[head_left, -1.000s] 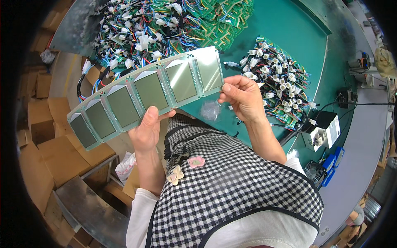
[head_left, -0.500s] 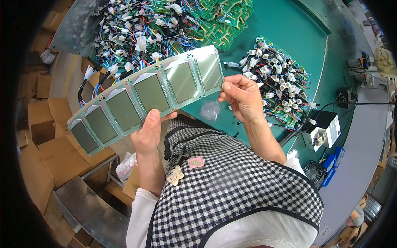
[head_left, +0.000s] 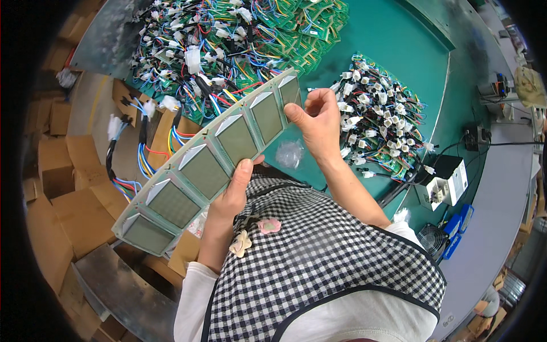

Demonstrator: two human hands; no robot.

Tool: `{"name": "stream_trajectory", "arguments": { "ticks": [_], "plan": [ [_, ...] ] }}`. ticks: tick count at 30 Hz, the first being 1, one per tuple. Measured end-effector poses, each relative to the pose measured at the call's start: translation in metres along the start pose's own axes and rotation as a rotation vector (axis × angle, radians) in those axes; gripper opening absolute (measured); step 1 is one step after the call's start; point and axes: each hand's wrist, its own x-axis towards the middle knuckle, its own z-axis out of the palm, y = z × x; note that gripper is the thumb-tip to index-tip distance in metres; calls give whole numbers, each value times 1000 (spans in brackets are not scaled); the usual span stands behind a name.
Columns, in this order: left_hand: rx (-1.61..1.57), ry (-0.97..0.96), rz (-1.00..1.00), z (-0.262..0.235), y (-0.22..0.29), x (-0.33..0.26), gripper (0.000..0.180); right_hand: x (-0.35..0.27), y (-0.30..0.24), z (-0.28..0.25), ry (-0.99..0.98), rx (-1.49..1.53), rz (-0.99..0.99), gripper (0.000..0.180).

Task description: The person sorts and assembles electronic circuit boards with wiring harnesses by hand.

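Observation:
I hold a long, slightly curved panel of joined display boards (head_left: 178,163), tilted from lower left up to the right. Several grey-green screens sit in a row on it, with pale film tabs showing along their upper edges. My left hand (head_left: 232,191) grips its lower edge near the middle, thumb on the front; the fingers behind are mostly hidden. At the upper right end, my right hand (head_left: 318,122) has its thumb against the end screen and its other fingers curled. Behind the panel, coloured wires with white connectors (head_left: 149,108) stick out at the left.
A heap of wired green circuit boards (head_left: 188,54) covers the far left of the green table (head_left: 393,28). Another wired pile (head_left: 382,114) lies at the right. Clear crumpled plastic (head_left: 289,154), a white box (head_left: 447,182) and a fan (head_left: 432,236) are nearby. Cardboard boxes (head_left: 85,214) crowd the left.
The panel has tilted more steeply and shifted right at its lower end, showing the wires behind. My left hand moved right; my right hand moved slightly left and up, its thumb now on the end screen.

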Motion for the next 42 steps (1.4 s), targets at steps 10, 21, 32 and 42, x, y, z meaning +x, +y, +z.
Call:
{"name": "stream_trajectory", "arguments": {
  "ticks": [10, 21, 32, 42],
  "plan": [
    [-92, 237, -54, -28, -22, 11, 27, -14, 3, -28, -569, 214, 291, 10],
    [-72, 62, -255, -22, -43, 8, 17, -7, 30, -45, -216, -601, 111, 23],
    [104, -39, -53, 0, -50, 8, 56, -5, -48, 22, -680, -643, -697, 50],
    [186, -81, -82, -6, -47, 3, 43, 0, -53, 20, -727, -479, -690, 38]
  ]
}}
